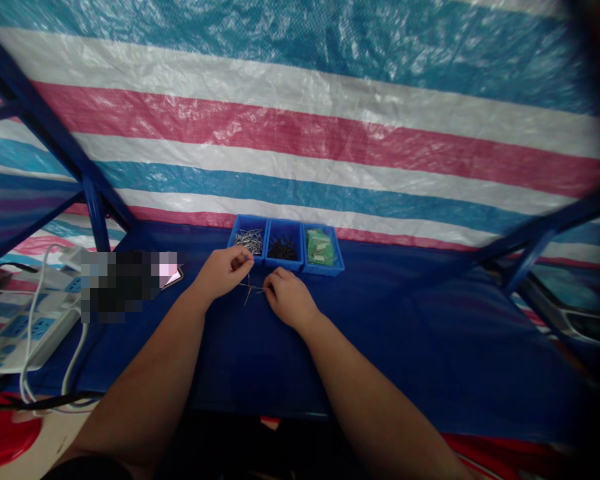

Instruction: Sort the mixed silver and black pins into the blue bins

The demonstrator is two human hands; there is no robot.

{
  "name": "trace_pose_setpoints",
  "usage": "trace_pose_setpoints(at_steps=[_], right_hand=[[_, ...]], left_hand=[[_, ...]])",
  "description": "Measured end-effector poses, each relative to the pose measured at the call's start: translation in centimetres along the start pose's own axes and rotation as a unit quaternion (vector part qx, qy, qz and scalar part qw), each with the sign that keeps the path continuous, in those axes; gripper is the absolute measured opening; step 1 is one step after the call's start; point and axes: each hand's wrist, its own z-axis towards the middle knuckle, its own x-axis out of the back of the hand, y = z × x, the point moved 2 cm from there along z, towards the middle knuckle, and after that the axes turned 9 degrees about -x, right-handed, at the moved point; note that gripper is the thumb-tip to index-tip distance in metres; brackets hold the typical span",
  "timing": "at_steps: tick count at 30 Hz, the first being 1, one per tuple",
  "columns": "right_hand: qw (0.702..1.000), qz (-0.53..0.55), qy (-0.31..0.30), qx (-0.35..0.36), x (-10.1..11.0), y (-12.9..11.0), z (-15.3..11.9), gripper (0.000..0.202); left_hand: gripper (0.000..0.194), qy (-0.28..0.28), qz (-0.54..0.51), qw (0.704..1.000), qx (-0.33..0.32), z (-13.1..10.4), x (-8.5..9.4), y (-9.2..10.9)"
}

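My left hand (pixel 226 272) is closed in a pinch, with thumb and forefinger at the top of a thin upright piece. My right hand (pixel 290 297) is closed too, its fingertips at the right end of a thin piece lying crosswise. Between the hands, these thin metal pieces (pixel 251 289) form a small crossed shape just above or on the blue table; how they join is too small to tell. Behind the hands stand three joined blue bins: the left bin (pixel 233 235) holds silver metal pins, the middle bin (pixel 291 265) dark screw-like parts, the right bin (pixel 330 270) pale pieces in green wrapping.
The blue tabletop (pixel 405 333) runs to a striped plastic sheet (pixel 305 127) at the back. Blue metal frame bars (pixel 96 213) rise at both sides. On the left lie a power strip (pixel 45 337) with white cables and a phone (pixel 174 277), beside a pixelated dark area.
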Motion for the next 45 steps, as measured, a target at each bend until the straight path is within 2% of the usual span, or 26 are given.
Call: trace_pose_setpoints(at_steps=[3, 10, 18, 23, 26, 28, 30, 32, 33, 35, 39, 41, 45], right_hand=[[1.0, -0.004, 0.001, -0.007, -0.2, 0.1, 0.1, 0.007], [0.997, 0.07, 0.043, 0.003, 0.2, 0.1, 0.1, 0.008], [0.982, 0.164, 0.088, -0.003, 0.5, 0.2, 0.1, 0.011], [0.97, 0.22, 0.103, -0.021, 0.7, 0.4, -0.1, 0.013], [0.97, 0.219, 0.104, -0.025, 0.7, 0.5, -0.2, 0.018], [0.971, 0.216, 0.101, -0.022, 0.7, 0.5, -0.2, 0.02], [0.972, 0.215, 0.095, -0.018, 0.8, 0.4, -0.2, 0.021], [0.975, 0.205, 0.088, -0.011, 0.9, 0.3, -0.3, 0.017], [0.977, 0.194, 0.083, -0.006, 0.9, 0.2, -0.3, 0.015], [0.984, 0.163, 0.069, 0.005, 1.0, 0.1, -0.3, 0.011], [0.996, 0.089, 0.022, 0.012, 0.7, 0.2, -0.4, 0.017], [0.998, 0.059, 0.001, 0.007, 0.5, 0.3, -0.4, 0.016], [1.0, 0.021, -0.022, -0.009, 0.3, 0.2, -0.3, 0.012]], left_hand=[[0.016, -0.051, 0.003, 0.998, -0.022, 0.0, -0.3, 0.3], [0.014, -0.122, 0.03, 0.991, -0.055, 0.1, -0.7, 0.6], [0.015, -0.158, -0.043, 0.987, 0.003, -0.3, -0.5, 0.4], [0.012, -0.094, -0.078, 0.992, 0.01, -0.1, 0.0, -0.1], [0.017, -0.006, -0.121, 0.991, 0.047, 0.2, 0.1, -0.6], [0.031, 0.091, -0.181, 0.975, 0.086, 0.4, 0.0, -1.0], [0.051, 0.172, -0.255, 0.943, 0.123, 0.4, -0.2, -1.5], [0.066, 0.201, -0.308, 0.919, 0.142, 0.5, -0.3, -1.9], [0.067, 0.202, -0.318, 0.915, 0.144, 0.5, -0.3, -2.0], [0.057, 0.2, -0.307, 0.92, 0.139, 0.5, -0.1, -2.1], [0.031, 0.176, -0.215, 0.952, 0.128, 0.5, 0.9, -1.8], [0.024, 0.128, -0.166, 0.972, 0.108, 0.4, 1.1, -1.5], [0.016, -0.021, -0.083, 0.996, 0.033, -0.1, 0.5, -0.7]])
